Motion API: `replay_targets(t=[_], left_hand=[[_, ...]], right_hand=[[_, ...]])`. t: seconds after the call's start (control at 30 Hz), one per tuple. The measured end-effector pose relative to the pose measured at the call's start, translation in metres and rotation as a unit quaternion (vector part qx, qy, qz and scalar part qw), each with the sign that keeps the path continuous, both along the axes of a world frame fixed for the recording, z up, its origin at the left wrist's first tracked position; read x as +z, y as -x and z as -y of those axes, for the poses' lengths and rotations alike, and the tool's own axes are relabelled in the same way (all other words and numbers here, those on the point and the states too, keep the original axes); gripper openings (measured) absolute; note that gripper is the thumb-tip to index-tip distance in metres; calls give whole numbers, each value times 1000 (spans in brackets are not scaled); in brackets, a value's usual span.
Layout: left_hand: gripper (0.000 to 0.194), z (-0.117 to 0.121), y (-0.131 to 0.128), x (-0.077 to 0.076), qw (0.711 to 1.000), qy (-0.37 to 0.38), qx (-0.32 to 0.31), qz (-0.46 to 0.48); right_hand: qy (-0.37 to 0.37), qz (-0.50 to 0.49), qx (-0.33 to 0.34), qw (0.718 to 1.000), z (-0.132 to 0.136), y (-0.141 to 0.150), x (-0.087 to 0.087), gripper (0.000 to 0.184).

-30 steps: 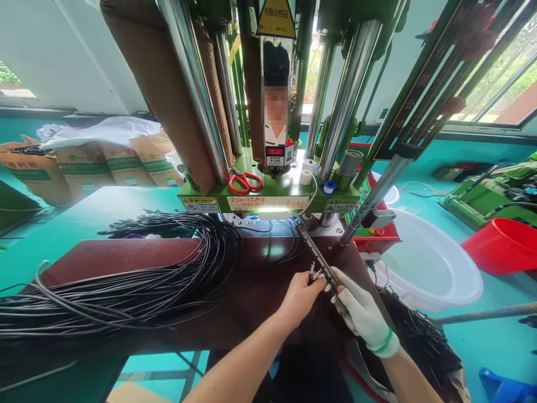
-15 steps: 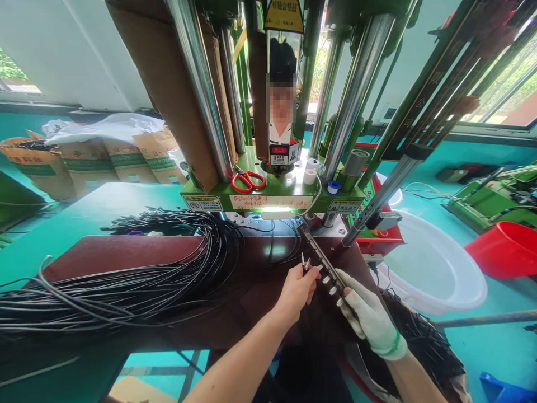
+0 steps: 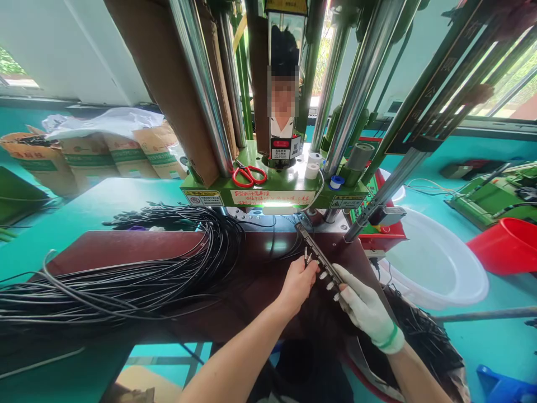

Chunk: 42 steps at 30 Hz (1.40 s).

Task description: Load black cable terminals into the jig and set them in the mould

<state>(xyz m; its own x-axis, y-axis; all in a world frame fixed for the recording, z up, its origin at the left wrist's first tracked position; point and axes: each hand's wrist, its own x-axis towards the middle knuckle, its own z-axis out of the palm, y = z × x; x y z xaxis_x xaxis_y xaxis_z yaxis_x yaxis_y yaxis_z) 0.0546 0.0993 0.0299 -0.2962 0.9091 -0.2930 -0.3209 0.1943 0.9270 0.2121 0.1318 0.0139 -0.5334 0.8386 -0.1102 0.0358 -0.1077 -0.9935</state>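
Gloved right hand (image 3: 364, 305) clamped on the metal bar (image 3: 318, 252), I pinch metal-tipped pieces (image 3: 306, 257) with my left hand (image 3: 297, 282) beside it.

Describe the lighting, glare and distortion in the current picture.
Head view: the lamp glares white, with a glow mirrored on the brown table; head view: steel columns splay outward, likely wide-angle distortion; head view: details on the metal bar look unclear.

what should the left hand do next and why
Perhaps ease the metal-tipped pieces in the left hand toward the long metal bar: the gloved right hand grips it, silver pieces jut from its side, and the held tips sit close by.
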Motion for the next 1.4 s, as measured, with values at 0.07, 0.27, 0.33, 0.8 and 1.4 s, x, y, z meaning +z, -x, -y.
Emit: replay_targets(t=[0.07, 0.27, 0.33, 0.8, 1.4], left_hand=[[27, -1, 2, 0, 1000, -10, -13, 1], [36, -1, 20, 12, 994, -82, 55, 39], [33, -1, 23, 15, 991, -60, 69, 95], [34, -7, 16, 6, 996, -9, -2, 87], [29, -5, 20, 5, 999, -4, -11, 47]], right_hand=[[30, 16, -10, 999, 0, 1, 6, 57], [67, 15, -49, 996, -2, -2, 13, 61], [65, 6, -50, 997, -3, -4, 12, 60], [76, 57, -23, 995, -3, -5, 14, 67], [41, 51, -15, 998, -2, -4, 8, 63]])
